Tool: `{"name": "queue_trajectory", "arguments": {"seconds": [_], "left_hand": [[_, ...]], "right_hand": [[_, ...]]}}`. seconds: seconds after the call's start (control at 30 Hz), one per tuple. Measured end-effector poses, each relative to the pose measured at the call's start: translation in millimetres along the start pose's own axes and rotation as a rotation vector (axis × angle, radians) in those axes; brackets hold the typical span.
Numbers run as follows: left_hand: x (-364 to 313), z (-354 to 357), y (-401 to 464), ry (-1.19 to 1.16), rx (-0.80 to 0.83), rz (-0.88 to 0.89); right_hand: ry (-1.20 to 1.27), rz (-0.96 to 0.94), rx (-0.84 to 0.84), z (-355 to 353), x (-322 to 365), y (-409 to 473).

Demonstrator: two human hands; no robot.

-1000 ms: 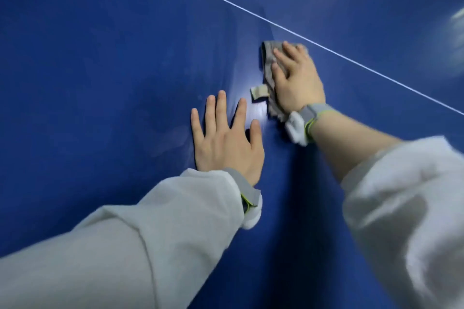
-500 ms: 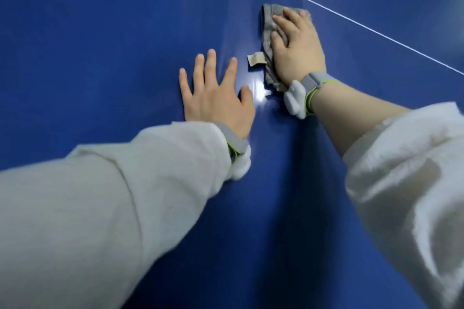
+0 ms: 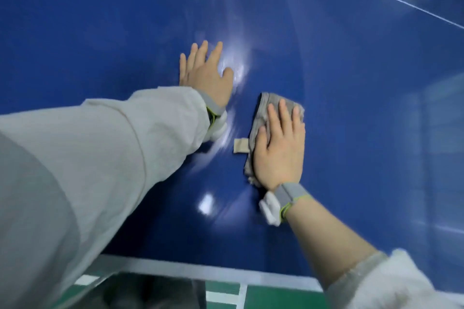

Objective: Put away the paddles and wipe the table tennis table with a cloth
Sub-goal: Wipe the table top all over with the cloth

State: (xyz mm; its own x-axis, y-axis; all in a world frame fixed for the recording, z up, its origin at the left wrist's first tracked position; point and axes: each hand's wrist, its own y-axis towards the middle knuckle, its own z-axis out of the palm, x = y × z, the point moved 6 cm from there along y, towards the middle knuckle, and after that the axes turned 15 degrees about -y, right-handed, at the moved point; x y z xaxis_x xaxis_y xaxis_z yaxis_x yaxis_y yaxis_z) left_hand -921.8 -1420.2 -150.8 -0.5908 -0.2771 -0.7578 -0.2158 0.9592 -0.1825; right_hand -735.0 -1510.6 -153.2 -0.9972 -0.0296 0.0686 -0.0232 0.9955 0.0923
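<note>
Flat and spread, the right hand (image 3: 278, 148) presses the grey cloth (image 3: 266, 113) onto the blue table tennis table (image 3: 100, 20), while the left hand (image 3: 207, 75), fingers straight, braces on the surface just beside it. No paddles show, so the wiping step appears underway; the next stroke likely needs steady downward pressure across unwiped surface.

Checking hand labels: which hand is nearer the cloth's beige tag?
Right. The right hand presses flat on the cloth beside the tag; the left hand rests on the table farther away.

green floor (image 3: 276, 297), white floor lines (image 3: 241, 295)
</note>
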Motion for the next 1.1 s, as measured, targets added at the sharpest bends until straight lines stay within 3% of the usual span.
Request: {"name": "queue_trajectory", "arguments": {"seconds": [0.23, 0.47, 0.8, 0.97, 1.1], "left_hand": [[7.6, 3.5, -59.7, 0.075, 0.042, 0.021], [-12.4, 14.0, -67.3, 0.145, 0.015, 0.073], [-51.9, 36.8, 22.7, 0.195, -0.056, 0.061], [-78.1, 42.2, 86.0, 0.146, -0.193, -0.017], [-87.7, 55.7, 128.0, 0.222, -0.213, -0.06]], "right_hand": [[-0.099, 0.137, 0.117, -9.8, 66.3, -160.6], [-0.108, 0.098, 0.141, -8.9, 77.4, -170.5], [-0.015, -0.01, 0.107, 1.2, 2.0, -14.3], [0.029, -0.061, 0.087, 9.1, -26.7, 106.4], [0.049, -0.172, 0.105, 20.7, -38.2, 214.2]]}}
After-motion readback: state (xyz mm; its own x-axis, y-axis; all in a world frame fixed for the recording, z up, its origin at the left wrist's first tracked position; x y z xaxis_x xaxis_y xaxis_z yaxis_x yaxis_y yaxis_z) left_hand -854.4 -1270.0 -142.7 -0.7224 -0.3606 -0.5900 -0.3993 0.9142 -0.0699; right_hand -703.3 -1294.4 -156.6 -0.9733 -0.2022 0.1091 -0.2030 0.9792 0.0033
